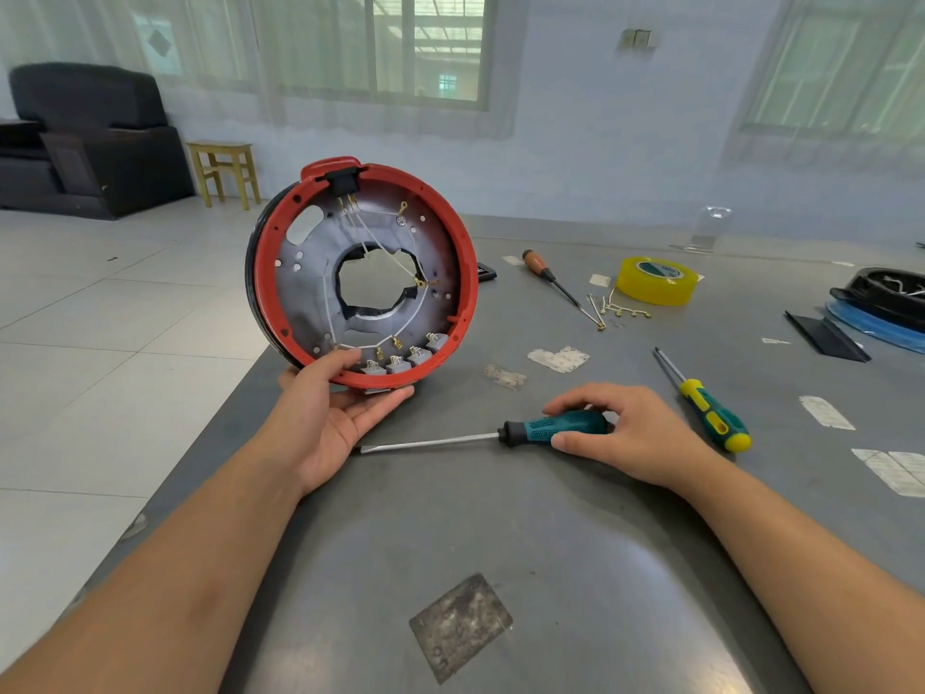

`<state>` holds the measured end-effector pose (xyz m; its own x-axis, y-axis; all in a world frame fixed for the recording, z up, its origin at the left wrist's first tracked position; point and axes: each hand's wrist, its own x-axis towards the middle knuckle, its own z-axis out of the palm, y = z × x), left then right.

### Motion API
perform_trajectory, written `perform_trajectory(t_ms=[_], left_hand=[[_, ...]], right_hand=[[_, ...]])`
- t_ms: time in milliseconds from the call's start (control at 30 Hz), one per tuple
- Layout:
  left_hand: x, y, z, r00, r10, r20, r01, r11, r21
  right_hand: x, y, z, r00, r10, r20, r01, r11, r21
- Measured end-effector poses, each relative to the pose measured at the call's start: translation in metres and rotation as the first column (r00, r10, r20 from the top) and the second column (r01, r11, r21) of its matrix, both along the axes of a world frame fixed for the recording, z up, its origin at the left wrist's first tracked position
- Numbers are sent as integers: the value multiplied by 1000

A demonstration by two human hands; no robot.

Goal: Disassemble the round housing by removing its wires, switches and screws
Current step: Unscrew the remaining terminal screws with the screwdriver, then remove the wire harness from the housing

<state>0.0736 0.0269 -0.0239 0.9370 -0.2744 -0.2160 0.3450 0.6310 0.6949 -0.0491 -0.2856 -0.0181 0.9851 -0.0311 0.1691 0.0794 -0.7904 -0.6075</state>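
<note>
Fingers (385, 400) of the left hand (335, 413) cradle the upright, stiff, light-looking round housing (463, 273) by its near rim, right hand (620, 438) fingers curling round the flathead screwdriver (550, 428).

Single head-worn view looks forward and down, close over the table (575, 568).

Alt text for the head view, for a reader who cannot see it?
The left hand holds a red round housing upright at the table edge, while the right hand grips a teal screwdriver lying flat. Wires and switches remain inside.
</note>
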Motion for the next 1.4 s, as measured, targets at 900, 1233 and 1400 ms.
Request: perform_trajectory(t_ms=[900, 1233, 1400], left_hand=[[-7, -8, 5, 996, -69, 60, 55, 976, 212], [-30, -24, 13, 952, -307, -3, 300, 929, 216], [-33, -23, 16, 867, -499, -15, 469, 803, 368]], right_hand=[[11, -2, -11, 773, -587, 242, 565, 461, -685], [17, 71, -11, 925, -326, 195, 267, 923, 277], [35, 85, -14, 909, -401, 119, 211, 685, 698]])
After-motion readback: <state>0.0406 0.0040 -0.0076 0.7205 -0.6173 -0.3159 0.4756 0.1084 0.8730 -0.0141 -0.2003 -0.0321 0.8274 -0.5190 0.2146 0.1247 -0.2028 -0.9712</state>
